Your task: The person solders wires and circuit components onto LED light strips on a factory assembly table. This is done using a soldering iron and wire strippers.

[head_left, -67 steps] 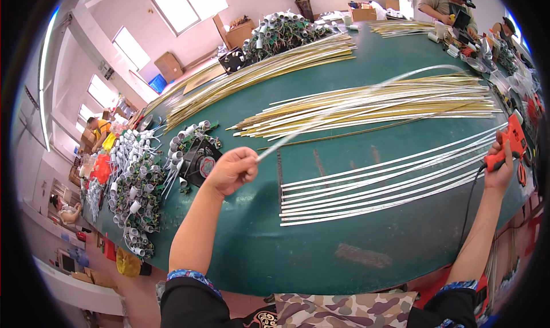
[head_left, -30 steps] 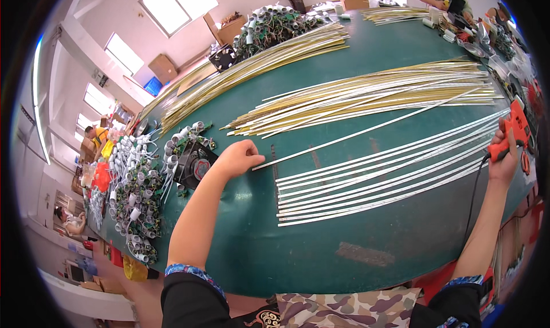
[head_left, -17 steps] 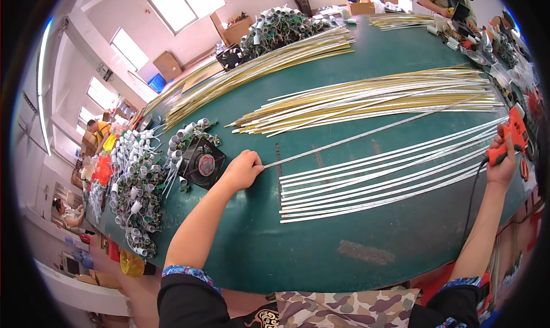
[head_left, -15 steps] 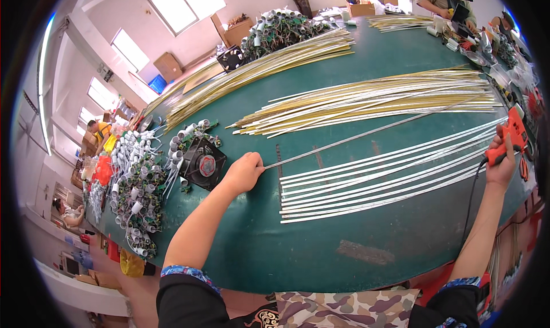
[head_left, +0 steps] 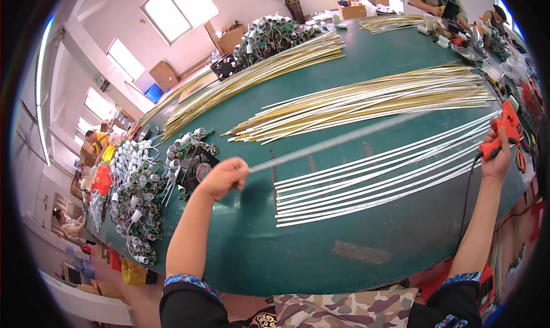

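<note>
a strip [head_left: 338, 141] is slanting away rightward; the left hand [head_left: 225, 179] is pinching its near end, the right hand [head_left: 496, 160] gripping a red tool [head_left: 510, 126].

The only view, a wide fisheye worn on the head, looks down and forward across the green counter [head_left: 298, 256] from above its near edge, taking in the left hand [head_left: 225, 178], right hand [head_left: 496, 163] and far wall [head_left: 246, 0].
</note>
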### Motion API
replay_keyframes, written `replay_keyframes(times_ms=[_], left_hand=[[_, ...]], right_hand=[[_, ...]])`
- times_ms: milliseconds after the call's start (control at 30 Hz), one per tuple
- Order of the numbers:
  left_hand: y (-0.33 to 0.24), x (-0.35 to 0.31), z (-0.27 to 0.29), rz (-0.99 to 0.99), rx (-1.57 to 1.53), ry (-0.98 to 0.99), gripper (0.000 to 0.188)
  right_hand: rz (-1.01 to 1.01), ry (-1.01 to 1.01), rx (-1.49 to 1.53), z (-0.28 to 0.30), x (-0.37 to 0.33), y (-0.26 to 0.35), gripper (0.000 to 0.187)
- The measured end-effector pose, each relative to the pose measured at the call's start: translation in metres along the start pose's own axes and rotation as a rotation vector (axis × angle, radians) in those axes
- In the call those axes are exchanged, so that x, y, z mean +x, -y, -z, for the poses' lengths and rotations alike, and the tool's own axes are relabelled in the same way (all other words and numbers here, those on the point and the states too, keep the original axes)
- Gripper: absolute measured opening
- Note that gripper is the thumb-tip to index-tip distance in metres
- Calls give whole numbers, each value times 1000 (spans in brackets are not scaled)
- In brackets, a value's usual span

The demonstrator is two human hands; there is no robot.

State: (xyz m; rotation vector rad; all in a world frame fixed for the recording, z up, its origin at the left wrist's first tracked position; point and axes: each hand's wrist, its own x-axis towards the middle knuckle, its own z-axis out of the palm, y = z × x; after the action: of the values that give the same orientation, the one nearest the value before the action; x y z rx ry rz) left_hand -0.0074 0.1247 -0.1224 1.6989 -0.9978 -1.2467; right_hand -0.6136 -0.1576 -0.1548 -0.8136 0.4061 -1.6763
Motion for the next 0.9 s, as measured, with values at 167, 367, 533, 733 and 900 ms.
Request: replay_keyframes(times_ms=[167,367,533,733,900], left_hand=[[5,9,-20,167,313,-89,13],[-13,18,-27,63,-115,18,17],[-3,28,-29,81,454,-55,17],[-11,22,-31,98,324,-84,12],[-7,38,-39,27,249,154,8]], right_hand=[[-4,-40,-5,2,4,-3,40],[-24,-72,-3,-1,-4,8,41],[-20,-34,16,1,0,-4,40],[-13,-41,53,-28,-12,-7,42],[-22,-14,-3,3,1,2,40]])
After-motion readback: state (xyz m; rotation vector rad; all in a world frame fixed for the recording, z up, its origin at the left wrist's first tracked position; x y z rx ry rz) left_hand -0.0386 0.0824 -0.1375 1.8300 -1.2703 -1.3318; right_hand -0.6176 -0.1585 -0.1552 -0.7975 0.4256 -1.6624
